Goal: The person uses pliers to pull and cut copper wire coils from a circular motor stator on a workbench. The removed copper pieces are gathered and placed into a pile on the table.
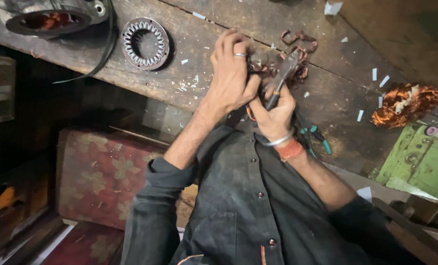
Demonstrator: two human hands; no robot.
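Observation:
My right hand (273, 110) grips a pair of dark pliers (283, 73) by the handles, with the jaws pointing up into a tangle of copper wire (300, 56) on the wooden workbench (219, 29). My left hand (232, 78), a ring on one finger, pinches the wire bundle right beside the plier jaws, and its thumb presses against my right hand. The piece between the two hands is mostly hidden by my fingers. Short coloured wires (250, 114) show just under my hands.
A round slotted stator core (145, 43) lies at the upper left, next to a motor housing (47, 17). A clump of copper winding (405, 104) sits at the right above a green metal box (420, 157). A teal-handled tool (319, 137) lies by my right wrist. White paper scraps litter the bench.

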